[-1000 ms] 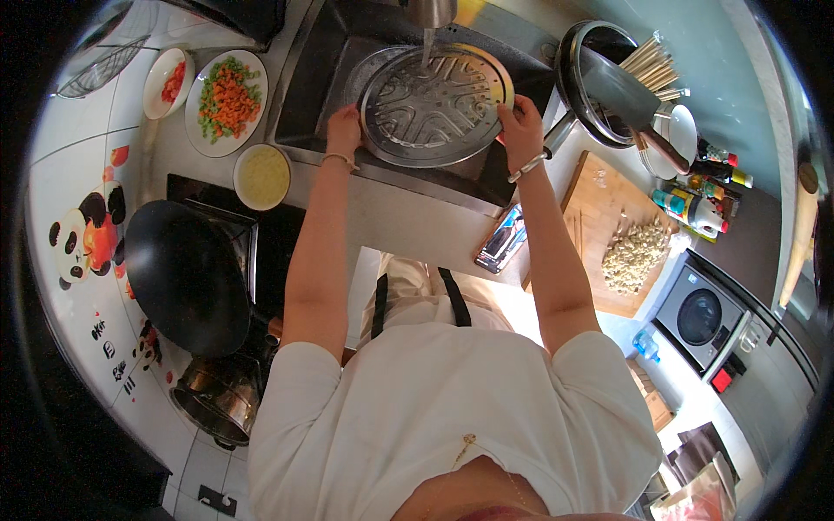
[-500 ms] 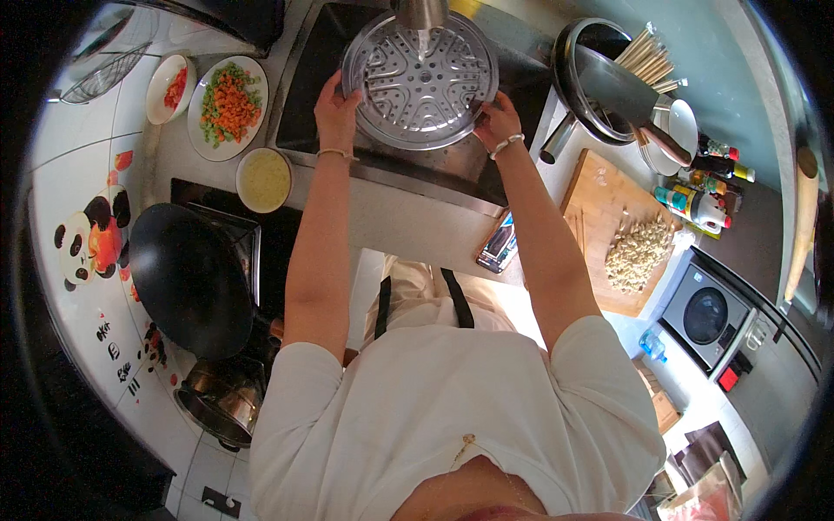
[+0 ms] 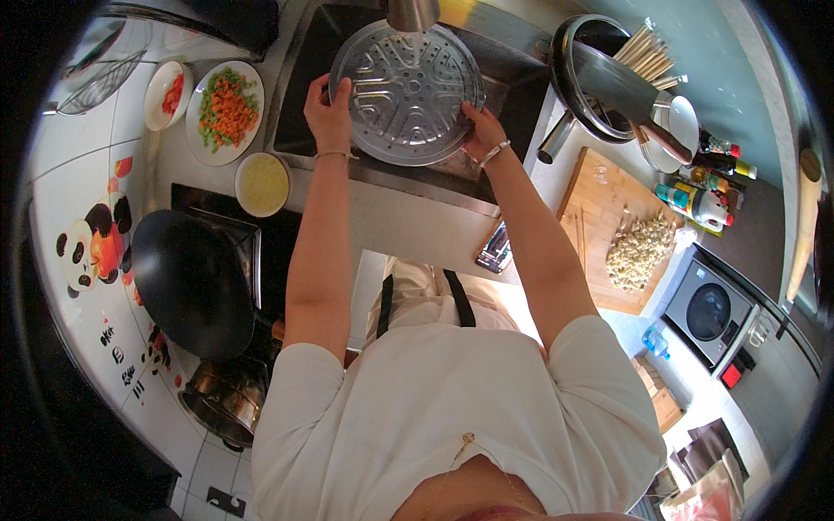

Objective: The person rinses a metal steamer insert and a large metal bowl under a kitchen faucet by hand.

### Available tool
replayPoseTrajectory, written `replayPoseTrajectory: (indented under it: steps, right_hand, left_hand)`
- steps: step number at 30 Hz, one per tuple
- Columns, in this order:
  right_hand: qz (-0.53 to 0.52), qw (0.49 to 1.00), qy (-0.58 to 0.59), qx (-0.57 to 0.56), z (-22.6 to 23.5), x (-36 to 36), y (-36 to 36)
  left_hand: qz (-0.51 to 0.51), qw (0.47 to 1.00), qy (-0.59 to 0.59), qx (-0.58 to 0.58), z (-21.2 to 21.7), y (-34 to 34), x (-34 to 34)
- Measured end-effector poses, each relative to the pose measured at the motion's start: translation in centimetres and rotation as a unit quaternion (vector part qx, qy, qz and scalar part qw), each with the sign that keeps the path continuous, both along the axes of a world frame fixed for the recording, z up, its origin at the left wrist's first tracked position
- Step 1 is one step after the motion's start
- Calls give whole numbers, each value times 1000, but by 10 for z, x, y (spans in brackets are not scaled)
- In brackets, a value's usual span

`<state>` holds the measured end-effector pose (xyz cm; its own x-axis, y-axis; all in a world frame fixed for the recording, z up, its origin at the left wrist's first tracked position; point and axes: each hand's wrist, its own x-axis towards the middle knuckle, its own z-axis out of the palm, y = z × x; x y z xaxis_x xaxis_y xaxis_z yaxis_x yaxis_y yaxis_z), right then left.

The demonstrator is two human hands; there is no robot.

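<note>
A round metal steamer rack (image 3: 408,95) with punched holes and raised ribs is held over the dark sink (image 3: 300,95). My left hand (image 3: 330,113) grips its left rim, thumb on top. At the lower right rim, my right hand (image 3: 483,132) closes on the edge, its fingers partly hidden beneath. Above the rack's far edge is the metal faucet (image 3: 412,14), with water seeming to fall onto the rack.
Left of the sink are a plate of diced vegetables (image 3: 228,113), a small bowl (image 3: 167,95) and a yellowish bowl (image 3: 262,185). A wok (image 3: 191,282) sits on the stove. Rightward are stacked pans (image 3: 565,52), a cleaver (image 3: 612,87), a cutting board (image 3: 599,200) and a phone (image 3: 495,248).
Both hands have moved the steamer rack slightly left and toward me. Its far edge now tilts differently under the faucet. My grip on both sides stays.
</note>
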<state>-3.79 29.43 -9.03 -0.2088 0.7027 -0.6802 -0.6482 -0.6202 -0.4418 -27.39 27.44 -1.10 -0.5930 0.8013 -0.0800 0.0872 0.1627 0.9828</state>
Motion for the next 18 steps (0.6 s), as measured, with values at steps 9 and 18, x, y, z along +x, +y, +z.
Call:
replayPoseTrajectory:
  steps: [9,18]
  right_hand:
    - [34,999,25,-12,22,4,-5]
    - [37,998,46,36,13,17,8]
  left_hand:
    - [-25,996,-6,-88,-30,-8,-13]
    - [-112,928,326,-144,-53,-14,9]
